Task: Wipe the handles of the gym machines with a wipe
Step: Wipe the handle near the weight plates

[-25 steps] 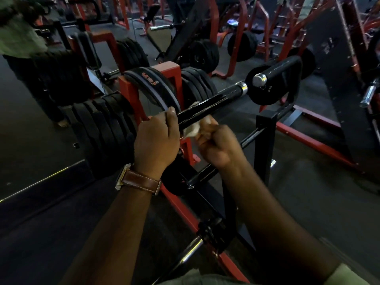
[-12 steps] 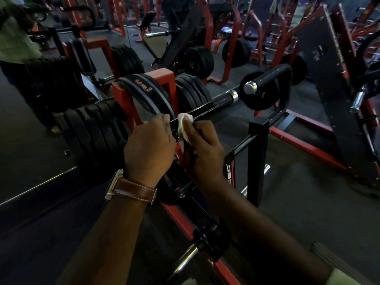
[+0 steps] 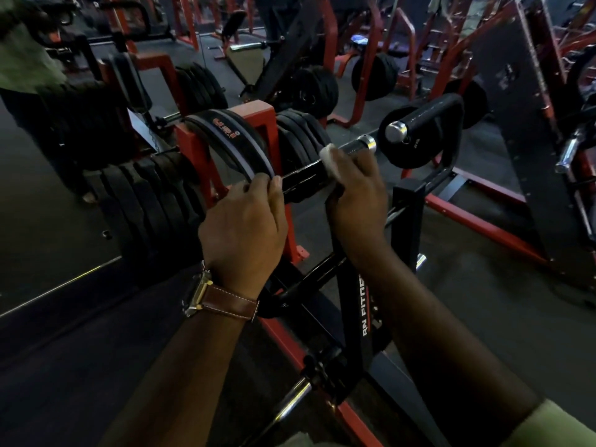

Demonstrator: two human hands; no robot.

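A black machine handle (image 3: 306,175) with a chrome end cap runs up to the right in the middle of the head view. My left hand (image 3: 245,224), with a brown-strapped watch at the wrist, grips the handle's near part. My right hand (image 3: 358,188) wraps a white wipe (image 3: 329,159) round the handle close to the chrome tip; most of the wipe is hidden under the fingers. A second black handle (image 3: 425,119) with a chrome cap sticks out to the right, beyond my right hand.
A lifting belt (image 3: 232,140) hangs over a red plate rack (image 3: 267,130) stacked with black weight plates (image 3: 151,195) just behind the handle. The machine's black upright (image 3: 406,221) stands under my right hand. Red-framed machines fill the background, and a person (image 3: 29,69) stands at far left.
My right hand has slid the wipe along the handle, from beside my left hand out toward the chrome end. My left hand has kept its grip.
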